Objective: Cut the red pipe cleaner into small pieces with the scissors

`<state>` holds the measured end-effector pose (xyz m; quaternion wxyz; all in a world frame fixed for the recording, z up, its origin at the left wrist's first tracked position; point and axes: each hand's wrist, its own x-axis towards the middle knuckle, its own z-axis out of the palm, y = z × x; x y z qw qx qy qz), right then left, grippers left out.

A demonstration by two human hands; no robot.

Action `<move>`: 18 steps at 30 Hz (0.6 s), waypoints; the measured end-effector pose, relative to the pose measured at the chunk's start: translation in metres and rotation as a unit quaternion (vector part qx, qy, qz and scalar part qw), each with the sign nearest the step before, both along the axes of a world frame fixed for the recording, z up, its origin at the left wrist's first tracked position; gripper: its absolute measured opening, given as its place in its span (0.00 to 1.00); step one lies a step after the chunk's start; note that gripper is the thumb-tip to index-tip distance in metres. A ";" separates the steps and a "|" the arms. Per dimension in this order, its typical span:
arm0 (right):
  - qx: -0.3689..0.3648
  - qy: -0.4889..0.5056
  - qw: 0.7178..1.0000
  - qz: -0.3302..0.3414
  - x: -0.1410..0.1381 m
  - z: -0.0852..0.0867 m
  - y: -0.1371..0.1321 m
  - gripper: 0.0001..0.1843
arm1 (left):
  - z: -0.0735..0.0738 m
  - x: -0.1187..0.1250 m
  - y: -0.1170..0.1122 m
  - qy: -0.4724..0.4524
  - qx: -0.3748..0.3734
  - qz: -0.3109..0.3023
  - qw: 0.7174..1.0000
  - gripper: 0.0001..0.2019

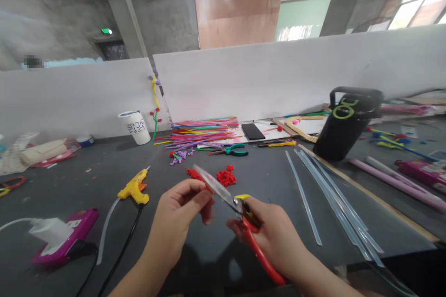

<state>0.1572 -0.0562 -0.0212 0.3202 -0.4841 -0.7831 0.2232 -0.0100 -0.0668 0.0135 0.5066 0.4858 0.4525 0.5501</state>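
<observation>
My right hand (270, 229) is wrapped round a pair of scissors (223, 191) with red and yellow handles. The blades point up and to the left, slightly blurred. My left hand (183, 216) is pinched beside the blades, with a short bit of red pipe cleaner (208, 188) showing at the fingertips; most of it is hidden. Just beyond the blades, a pile of short red fuzzy pieces (226, 176) lies on the dark table, and more red pieces (195, 174) show behind my left fingers.
A yellow glue gun (134, 189) and a purple power strip (68, 236) lie left. Behind are a paper cup (135, 127), pipe cleaners (205, 132), teal pliers (233, 150) and a phone (253, 132). Clear glue sticks (334, 195) and a black bottle (343, 125) stand or lie right.
</observation>
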 end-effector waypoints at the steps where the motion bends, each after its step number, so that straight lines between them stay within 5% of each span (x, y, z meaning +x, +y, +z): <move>1: -0.045 0.049 0.998 0.010 -0.001 0.003 0.002 0.11 | 0.000 0.001 0.001 -0.008 -0.023 -0.021 0.999 0.04; 5: -0.213 0.227 0.950 0.018 -0.002 0.011 0.008 0.07 | -0.005 0.006 0.004 -0.027 -0.090 -0.097 0.991 0.04; 9: -0.274 0.315 0.906 0.075 0.001 0.015 0.013 0.07 | -0.012 0.009 0.006 -0.033 -0.150 -0.172 0.973 0.05; 18: -0.310 0.241 0.913 0.112 0.004 0.021 0.011 0.05 | -0.024 0.012 0.004 -0.031 -0.198 -0.227 0.953 0.04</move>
